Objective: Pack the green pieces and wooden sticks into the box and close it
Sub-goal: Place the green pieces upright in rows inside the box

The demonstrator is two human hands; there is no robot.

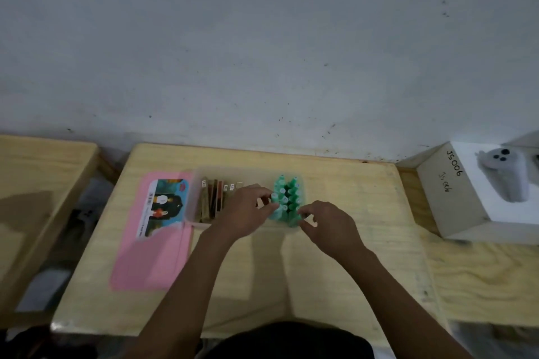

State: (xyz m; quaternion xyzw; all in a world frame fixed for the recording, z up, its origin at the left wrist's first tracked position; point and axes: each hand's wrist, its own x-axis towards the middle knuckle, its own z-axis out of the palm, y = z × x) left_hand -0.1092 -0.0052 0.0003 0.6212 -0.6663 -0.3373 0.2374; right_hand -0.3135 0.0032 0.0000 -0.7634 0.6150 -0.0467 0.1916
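Observation:
A clear plastic box (191, 210) stands at the back of the wooden table. Several wooden sticks (214, 199) lie in its left half. Several green pieces (287, 198) stand upright in its right half. My left hand (248, 210) reaches over the box middle, its fingertips pinching one green piece at the cluster's left edge. My right hand (329, 223) sits at the box's near right corner, fingers curled beside the green pieces; whether it holds one I cannot tell. The pink lid (154, 259) with a picture label lies flat to the left of the box.
A white cardboard box (455, 207) marked JS006, with a grey controller (507, 175) on top, sits at the right. Another wooden table (35, 183) stands at the left across a gap. A grey wall rises behind.

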